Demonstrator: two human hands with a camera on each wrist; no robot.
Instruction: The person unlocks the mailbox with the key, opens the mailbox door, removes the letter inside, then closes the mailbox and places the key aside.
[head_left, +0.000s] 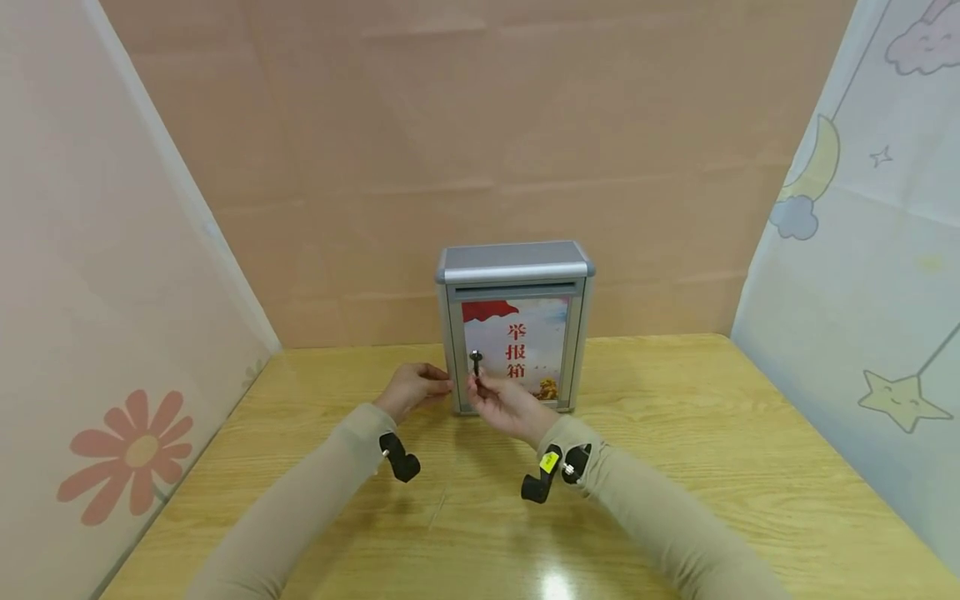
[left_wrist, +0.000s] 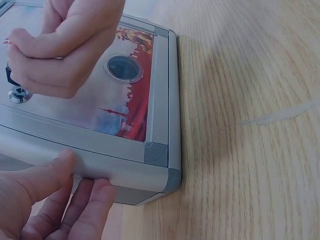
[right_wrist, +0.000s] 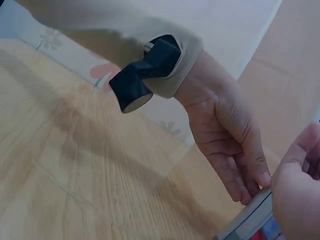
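A grey metal box (head_left: pixel 517 271) with a slot, a printed front panel and red characters stands upright on the wooden table. My right hand (head_left: pixel 510 406) is before its front and pinches a black-headed key (head_left: pixel 476 367) at the lock (left_wrist: pixel 19 94) on the panel's left side. Fingertips hide part of the key. My left hand (head_left: pixel 414 389) rests against the box's left side, low down. In the left wrist view its thumb (left_wrist: pixel 55 170) lies on the rounded side edge, the other fingers just below. The right wrist view shows those fingers nearly straight.
The wooden table (head_left: pixel 660 433) extends to both sides and in front of the box. A peach backdrop (head_left: pixel 487 125) hangs close behind. Printed panels stand at left (head_left: pixel 135 275) and right (head_left: pixel 862 292). Both sleeves carry a black wrist camera mount (head_left: pixel 401 458).
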